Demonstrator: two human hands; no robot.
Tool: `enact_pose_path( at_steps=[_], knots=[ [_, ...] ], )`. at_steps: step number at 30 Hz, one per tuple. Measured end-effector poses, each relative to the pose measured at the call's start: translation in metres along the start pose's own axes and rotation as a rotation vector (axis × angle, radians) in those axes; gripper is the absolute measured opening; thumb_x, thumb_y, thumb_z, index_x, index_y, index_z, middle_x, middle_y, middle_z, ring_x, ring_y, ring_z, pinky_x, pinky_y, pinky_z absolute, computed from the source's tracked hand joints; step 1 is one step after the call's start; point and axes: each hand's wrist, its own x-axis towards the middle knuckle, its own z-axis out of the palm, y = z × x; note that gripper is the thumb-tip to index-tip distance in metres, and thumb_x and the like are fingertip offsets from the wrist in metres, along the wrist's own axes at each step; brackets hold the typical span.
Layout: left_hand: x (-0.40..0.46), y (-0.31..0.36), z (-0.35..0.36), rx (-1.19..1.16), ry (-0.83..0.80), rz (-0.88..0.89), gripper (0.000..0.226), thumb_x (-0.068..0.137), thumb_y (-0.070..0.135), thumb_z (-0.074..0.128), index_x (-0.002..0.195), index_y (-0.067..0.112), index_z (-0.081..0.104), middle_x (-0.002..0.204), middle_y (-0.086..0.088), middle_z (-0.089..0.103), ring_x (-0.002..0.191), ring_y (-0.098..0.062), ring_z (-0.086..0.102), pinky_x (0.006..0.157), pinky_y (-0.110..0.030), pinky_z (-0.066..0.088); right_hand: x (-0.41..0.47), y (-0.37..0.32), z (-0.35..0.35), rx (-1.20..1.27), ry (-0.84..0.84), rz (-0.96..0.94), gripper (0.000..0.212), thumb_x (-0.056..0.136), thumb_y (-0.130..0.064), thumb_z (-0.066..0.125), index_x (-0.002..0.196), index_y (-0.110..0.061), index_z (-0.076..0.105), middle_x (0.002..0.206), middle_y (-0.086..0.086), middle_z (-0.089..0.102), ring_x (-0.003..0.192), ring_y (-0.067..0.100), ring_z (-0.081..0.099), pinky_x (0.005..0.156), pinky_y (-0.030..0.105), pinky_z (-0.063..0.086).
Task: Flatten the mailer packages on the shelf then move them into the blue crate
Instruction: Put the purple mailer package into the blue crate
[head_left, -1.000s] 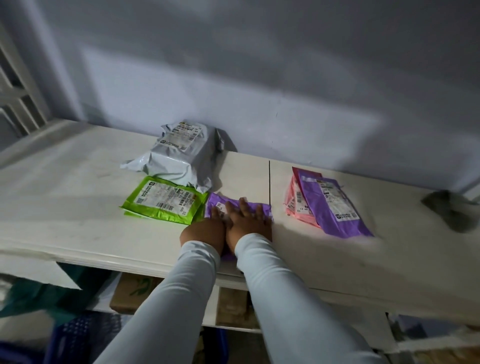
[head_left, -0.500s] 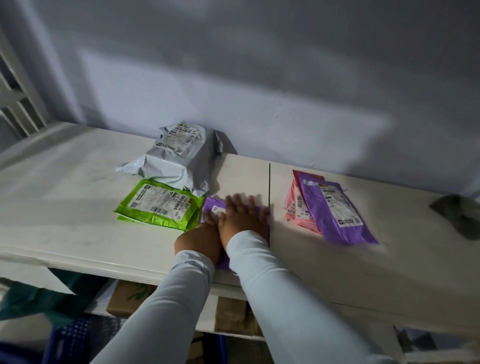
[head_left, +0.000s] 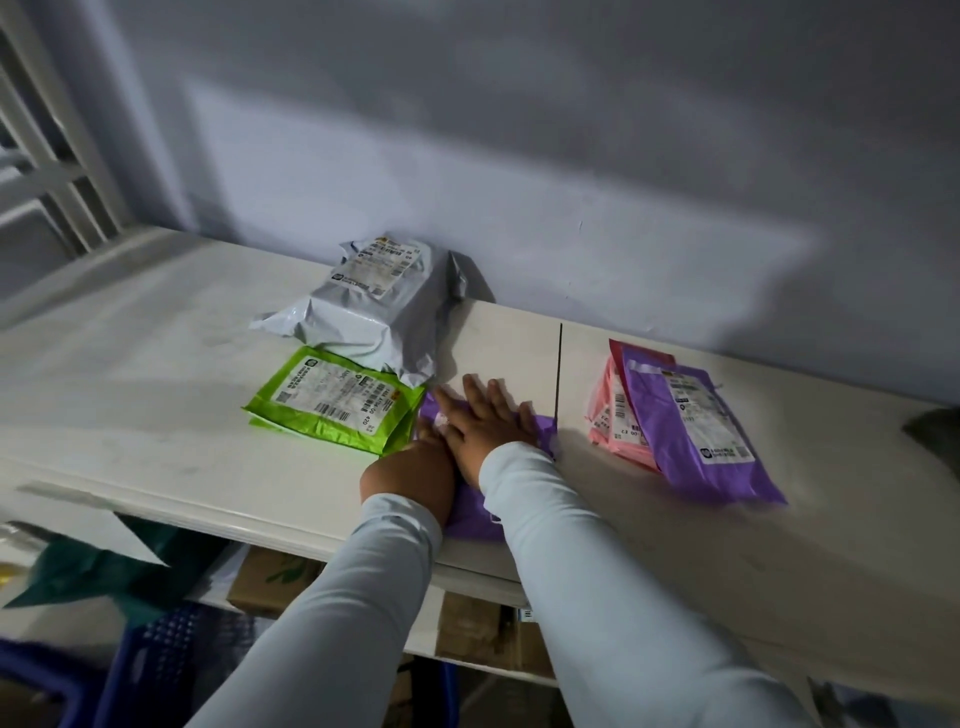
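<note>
A small purple mailer (head_left: 475, 512) lies at the front of the white shelf (head_left: 156, 415). My right hand (head_left: 488, 426) lies flat on it with fingers spread, reaching past its far edge. My left hand (head_left: 415, 467) presses on the same mailer, partly tucked under the right hand. A green mailer (head_left: 332, 400) lies just left of my hands, with a puffy grey mailer (head_left: 369, 306) behind it. To the right a larger purple mailer (head_left: 696, 431) rests on a pink mailer (head_left: 613, 415). A blue crate (head_left: 156, 670) shows below the shelf at lower left.
A wall runs along the back of the shelf. Cardboard boxes (head_left: 467, 629) sit on the lower shelf under my arms. A dark green bag (head_left: 98, 566) hangs below the shelf's left front edge. A dark object (head_left: 935, 436) lies at the far right.
My hands have slid further away across the small purple mailer, the right hand spreading over the left. The view has shifted slightly.
</note>
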Motion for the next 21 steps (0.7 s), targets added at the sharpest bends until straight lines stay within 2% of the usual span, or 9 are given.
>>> enact_pose_path(
  at_steps=[5, 10, 13, 17, 19, 21],
  knots=[
    [-0.005, 0.004, -0.002, -0.015, 0.014, -0.034, 0.053, 0.102, 0.021, 0.019, 0.151, 0.007, 0.006, 0.133, -0.01, 0.056, 0.115, -0.027, 0.06, 0.092, -0.039, 0.047, 0.009, 0.008, 0.001, -0.022, 0.05, 0.031, 0.051, 0.097, -0.05, 0.023, 0.143, -0.055, 0.001, 0.157, -0.021, -0.013, 0.146, 0.013, -0.014, 0.116, 0.051, -0.006],
    [-0.008, 0.004, -0.005, -0.031, 0.029, -0.082, 0.05, 0.102, 0.02, 0.016, 0.152, 0.014, 0.009, 0.13, -0.008, 0.057, 0.112, -0.028, 0.061, 0.09, -0.038, 0.047, 0.02, 0.022, -0.001, -0.035, 0.161, 0.034, 0.056, 0.098, -0.045, 0.022, 0.149, -0.041, -0.003, 0.158, -0.02, -0.006, 0.147, 0.012, -0.006, 0.117, 0.051, 0.0],
    [-0.007, 0.005, -0.006, -0.078, -0.005, -0.112, 0.05, 0.103, 0.022, 0.012, 0.152, 0.016, 0.009, 0.133, -0.009, 0.055, 0.115, -0.03, 0.059, 0.096, -0.039, 0.045, 0.027, 0.034, -0.001, -0.06, 0.222, 0.003, 0.057, 0.098, -0.043, 0.024, 0.149, -0.04, -0.001, 0.158, -0.019, 0.0, 0.148, 0.011, -0.002, 0.117, 0.052, 0.003],
    [-0.008, 0.006, -0.005, 0.006, 0.017, -0.054, 0.054, 0.102, 0.019, 0.02, 0.152, 0.012, 0.003, 0.13, -0.009, 0.057, 0.11, -0.029, 0.062, 0.087, -0.04, 0.049, 0.035, 0.046, -0.004, -0.087, 0.243, -0.024, 0.057, 0.099, -0.04, 0.025, 0.15, -0.037, 0.0, 0.159, -0.016, 0.002, 0.148, 0.012, 0.001, 0.117, 0.052, 0.005],
    [-0.008, 0.004, -0.002, -0.006, 0.017, -0.06, 0.055, 0.101, 0.018, 0.022, 0.152, 0.012, 0.002, 0.128, -0.01, 0.058, 0.109, -0.029, 0.062, 0.086, -0.04, 0.05, 0.04, 0.046, -0.004, -0.074, 0.272, 0.0, 0.057, 0.099, -0.038, 0.027, 0.151, -0.031, 0.006, 0.16, -0.011, 0.007, 0.148, 0.014, 0.006, 0.118, 0.049, 0.008],
    [-0.008, 0.004, -0.004, -0.014, 0.026, -0.071, 0.054, 0.101, 0.017, 0.022, 0.151, 0.014, 0.005, 0.126, -0.009, 0.059, 0.107, -0.03, 0.063, 0.085, -0.04, 0.05, 0.039, 0.046, -0.005, -0.058, 0.366, 0.078, 0.055, 0.097, -0.034, 0.033, 0.149, -0.02, 0.023, 0.156, 0.002, 0.023, 0.144, 0.022, 0.019, 0.116, 0.047, 0.016]
  ],
)
